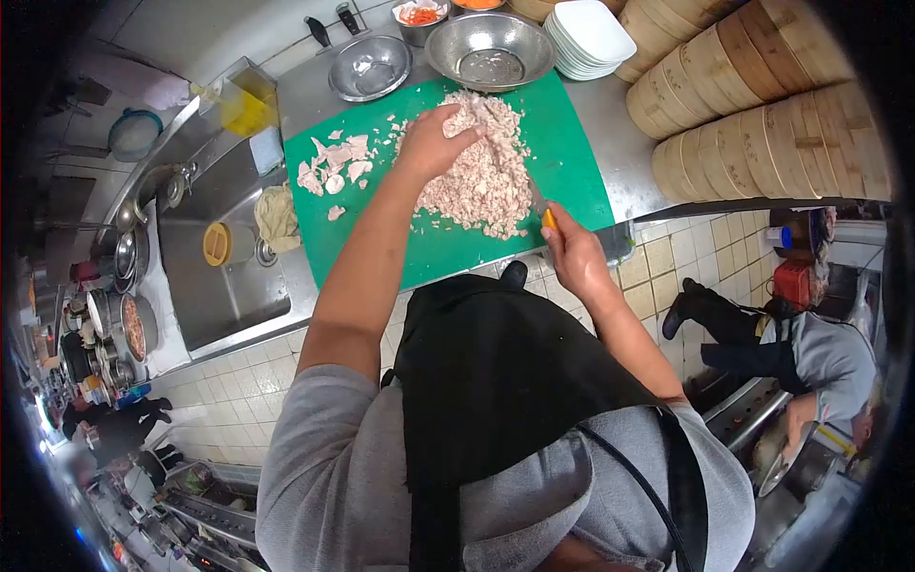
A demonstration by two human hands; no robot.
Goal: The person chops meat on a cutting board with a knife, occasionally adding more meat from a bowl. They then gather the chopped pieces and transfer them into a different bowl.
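A pile of finely chopped pale meat (472,186) covers the middle of a green cutting board (572,143). My right hand (579,255) is closed around the yellow handle of a knife (538,198). Its blade points away from me along the right side of the meat, and part of it is hidden. On the upper left of the pile rests my left hand (434,145), thumb and fingers apart, palm down. Larger sliced pieces of pale meat (334,160) lie loose at the board's left side.
Behind the board stand a wide metal bowl (491,48), a smaller metal bowl (370,69) and stacked white plates (588,40). Bamboo steamers (762,143) are piled at right. A sink (224,276) with a cloth (276,219) lies left. Co-workers (810,362) stand farther off.
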